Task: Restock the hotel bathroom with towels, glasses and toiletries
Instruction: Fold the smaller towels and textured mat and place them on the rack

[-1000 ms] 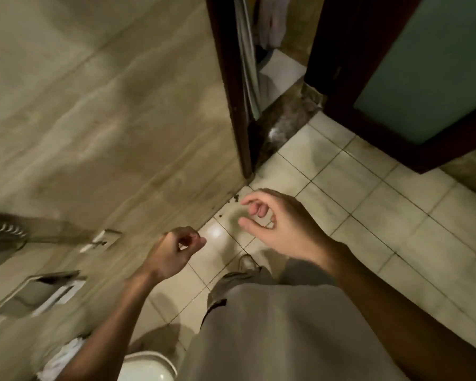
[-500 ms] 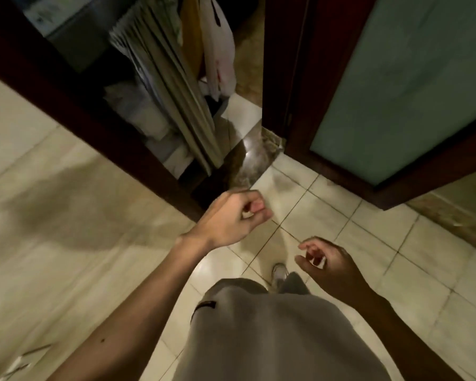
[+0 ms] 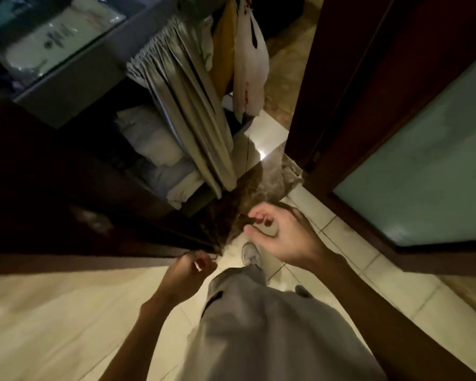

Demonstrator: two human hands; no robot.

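Note:
A housekeeping cart (image 3: 74,86) stands just outside the doorway, ahead and to the left. Folded white towels (image 3: 151,144) are stacked on its lower shelves, partly behind a grey pleated cloth bag (image 3: 187,105). Packaged supplies (image 3: 50,42) lie in the cart's top tray. My left hand (image 3: 187,273) hangs low near the dark door frame, curled into a loose fist with nothing in it. My right hand (image 3: 283,235) is further forward over the threshold, fingers curved and apart, holding nothing. Neither hand touches the cart.
A dark wooden door with a frosted glass panel (image 3: 423,160) stands open on the right. The dark door frame (image 3: 66,215) runs along the left. A white plastic bag (image 3: 249,64) hangs off the cart. My shoe (image 3: 250,254) is on the tiled floor by the marble threshold (image 3: 264,185).
The view has swung from the bathroom wall to the doorway, and the cart is now much closer. My right hand has swung forward and my left hand has dropped back.

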